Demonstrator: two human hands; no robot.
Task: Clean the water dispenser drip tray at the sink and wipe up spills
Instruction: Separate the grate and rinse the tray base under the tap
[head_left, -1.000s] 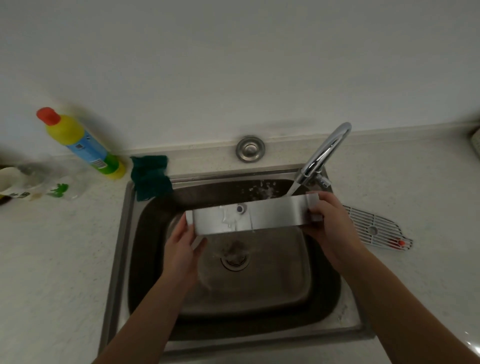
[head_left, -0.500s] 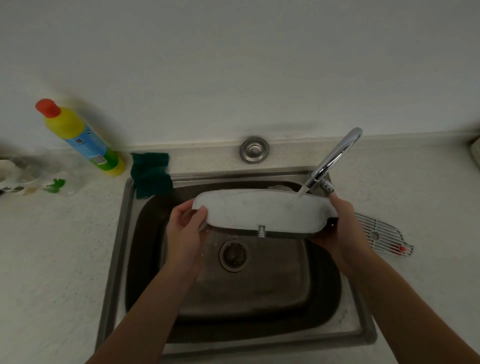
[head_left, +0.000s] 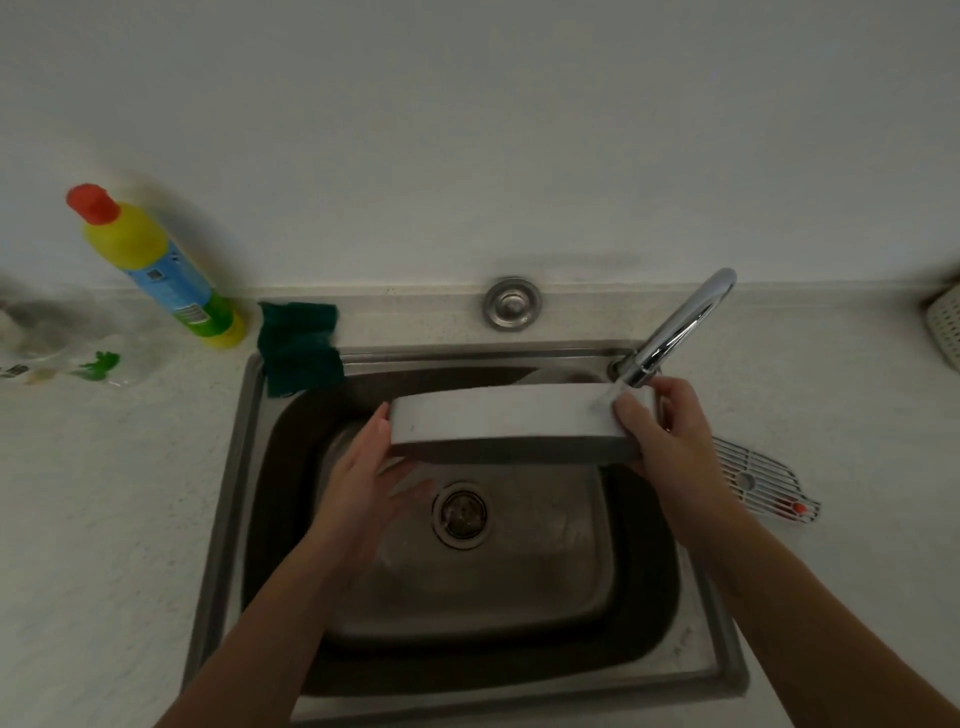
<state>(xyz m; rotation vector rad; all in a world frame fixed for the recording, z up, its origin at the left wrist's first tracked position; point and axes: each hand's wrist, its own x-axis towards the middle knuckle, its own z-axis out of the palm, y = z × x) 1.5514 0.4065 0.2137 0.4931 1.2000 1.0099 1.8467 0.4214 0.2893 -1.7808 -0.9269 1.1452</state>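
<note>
A long white drip tray (head_left: 498, 421) is held over the steel sink (head_left: 223, 467), its white side toward me. My left hand (head_left: 369, 483) supports its left end from below with fingers spread. My right hand (head_left: 670, 436) grips its right end. The chrome faucet (head_left: 680, 327) runs water onto the tray's right end beside my right thumb. The tray's grille (head_left: 763, 480), with a red float, lies on the counter right of the sink.
A dark green sponge cloth (head_left: 298, 345) hangs over the sink's back left corner. A yellow detergent bottle (head_left: 156, 265) leans against the wall at left, beside a clear plastic bag (head_left: 67, 353). The drain (head_left: 460, 512) sits mid-basin. A white basket edge (head_left: 945, 322) shows far right.
The tray has been turned in my hands from its metal face to its white underside, then to its white side. It shifted right, so the water now hits its right end.
</note>
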